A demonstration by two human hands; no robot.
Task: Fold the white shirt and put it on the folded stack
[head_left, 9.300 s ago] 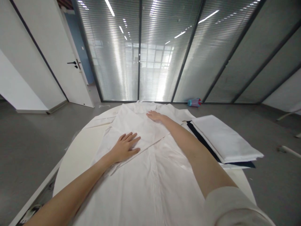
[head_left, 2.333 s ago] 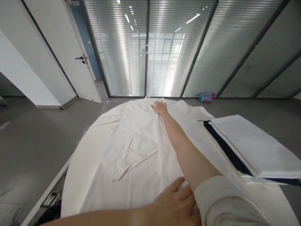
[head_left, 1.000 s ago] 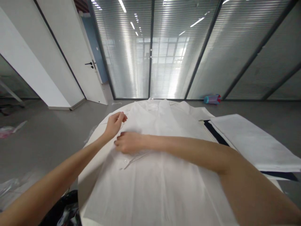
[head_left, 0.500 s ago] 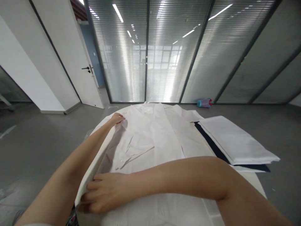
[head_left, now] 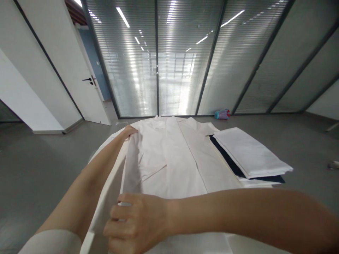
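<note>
Large white cotton button-front shirt (head_left: 172, 158) lies spread flat on the round white table (head_left: 106, 148), collar at the far end. Left hand (head_left: 129, 131) is far up the shirt's left edge near the shoulder, fingers pinched closed on the fabric. Right hand (head_left: 137, 222) has crossed over to the near left edge, fingers curled shut round the hem side. Between the two grips the left side panel stands lifted off the table, tilted inward, shadowed underneath; a folded sleeve lies on the shirt body just beside it.

Step in hand, by my read: folding the left side of the shirt in toward the middle. Next move looks like it calls for both hands carrying that edge over together, keeping it taut and straight, then laying it down parallel to the button placket and smoothing.

To the right, touching the shirt's edge, a stack of folded white cloth on dark navy fabric (head_left: 249, 158). Small blue and pink bottle (head_left: 221, 114) on the grey floor by the glass partition.
</note>
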